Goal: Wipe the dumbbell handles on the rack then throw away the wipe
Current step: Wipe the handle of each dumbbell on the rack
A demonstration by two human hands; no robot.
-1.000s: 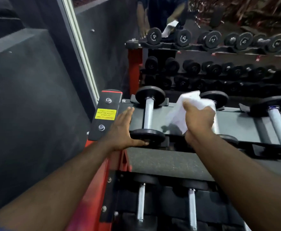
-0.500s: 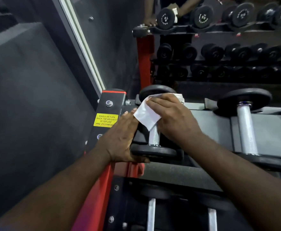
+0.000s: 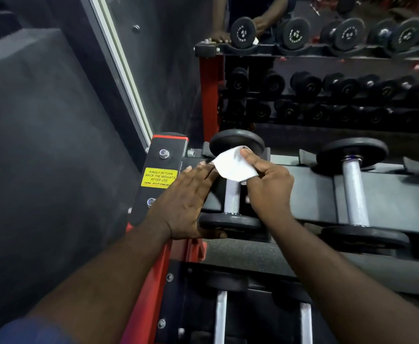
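A dark grey padded wall panel (image 3: pixel 42 145) fills the left side. To its right a mirror (image 3: pixel 173 58) spans the far side behind the weights and reflects rows of black dumbbells.

The dumbbell rack (image 3: pixel 310 194) runs from the centre to the right, with a red upright at its left end and a grey, sloped top shelf. On a lower tier near the bottom edge, two more steel handles (image 3: pixel 220 319) show.

The leftmost dumbbell (image 3: pixel 230 223) lies on the top shelf with one black plate near and one far. A second dumbbell (image 3: pixel 353 189) lies well apart to its right, in the same direction.

The left hand (image 3: pixel 186 202) lies flat against the left side of the leftmost dumbbell. Its fingers are straight and point far, and its thumb rests along the near plate's edge. The right hand (image 3: pixel 270 184) comes in from the right with its fingers curled, pinching a white wipe (image 3: pixel 233 167). The wipe is folded over the far part of the knurled handle (image 3: pixel 231 199), just below the far plate. The near part of the handle is bare.

A yellow sticker (image 3: pixel 159 178) sits on the rack's black end plate, just left of the left hand's fingers.
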